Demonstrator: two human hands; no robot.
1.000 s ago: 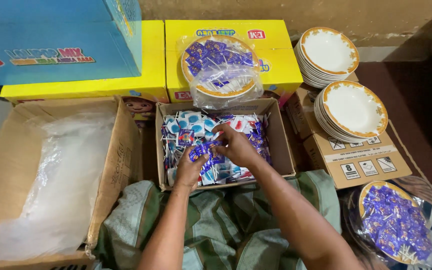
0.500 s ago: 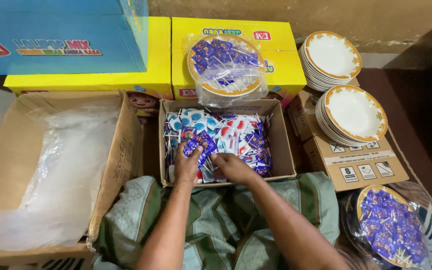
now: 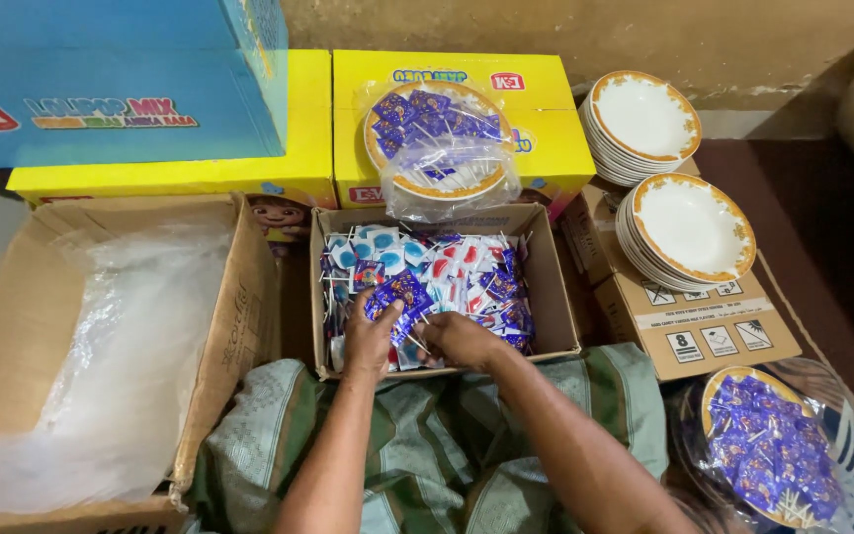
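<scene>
Both hands are sunk into the near end of a small open cardboard box (image 3: 550, 287) that is filled with wrapped lollipops (image 3: 447, 272). The left hand (image 3: 373, 334) is curled, its fingers closed around a bunch of purple-wrapped lollipops (image 3: 399, 295) that stick up from its grip. The right hand (image 3: 459, 338) lies just beside it, fingers bent down among the sticks and wrappers; whether it actually pinches anything cannot be told. The two hands almost touch at the fingertips. The lollipops in the box are a loose mix of blue, white, red and purple wrappers with thin white sticks.

The box sits directly in front of the person's lap, which is covered in green striped cloth (image 3: 417, 445). To the left stands a larger cardboard box (image 3: 239, 326) lined with a clear plastic bag (image 3: 121, 366). Behind the small box, resting on a yellow carton (image 3: 546, 138), is a gold-rimmed plate heaped with purple lollipops and wrapped in clear plastic (image 3: 437, 138). A second yellow carton (image 3: 170, 178) lies to its left with a blue carton (image 3: 111, 79) on top. To the right, two stacks of white gold-rimmed plates (image 3: 684, 222) rest on a closed brown carton (image 3: 704, 326). At lower right lies another wrapped plate of purple lollipops (image 3: 768, 445).
</scene>
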